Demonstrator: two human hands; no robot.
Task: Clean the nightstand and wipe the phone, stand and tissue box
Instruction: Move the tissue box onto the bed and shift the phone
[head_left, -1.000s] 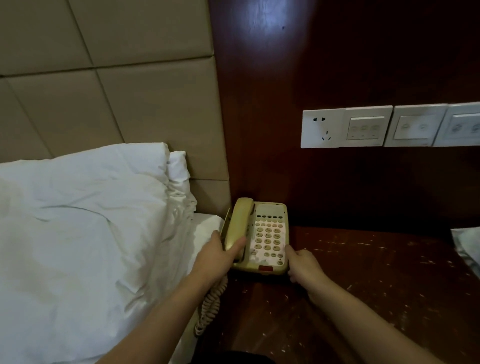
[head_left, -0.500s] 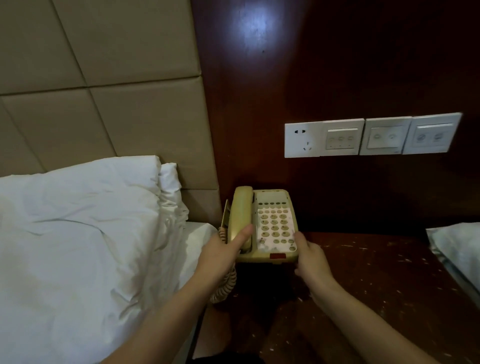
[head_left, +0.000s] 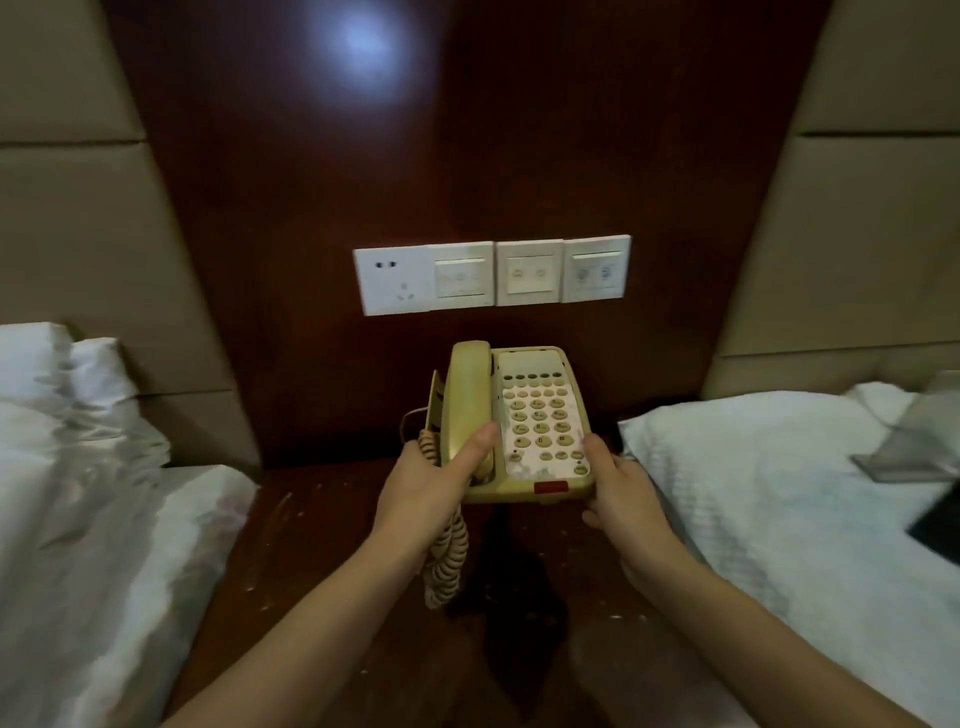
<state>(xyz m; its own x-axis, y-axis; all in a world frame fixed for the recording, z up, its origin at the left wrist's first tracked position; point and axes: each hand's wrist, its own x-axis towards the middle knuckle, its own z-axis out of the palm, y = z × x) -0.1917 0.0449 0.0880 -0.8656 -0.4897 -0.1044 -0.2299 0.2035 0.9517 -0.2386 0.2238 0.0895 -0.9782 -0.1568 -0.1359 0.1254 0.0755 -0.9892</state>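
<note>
A yellowed corded phone (head_left: 535, 415) with a round-button keypad and a red tab is held up above the dark wooden nightstand (head_left: 311, 561). My left hand (head_left: 431, 483) grips its left side, thumb pressed on the handset. My right hand (head_left: 618, 499) holds its lower right corner. The coiled cord (head_left: 447, 561) dangles below my left hand. A clear stand (head_left: 914, 436) and a dark flat object (head_left: 940, 519) lie on the right bed. No tissue box is in view.
White bedding lies on the left bed (head_left: 93, 493) and on the right bed (head_left: 769, 493), flanking the nightstand. A row of white socket and switch plates (head_left: 491, 273) sits on the dark wood wall panel behind. The nightstand top shows pale specks and scratches.
Both hands have lifted the phone off the nightstand and carried it up and to the right. The view has swung right, so the right bed now shows.
</note>
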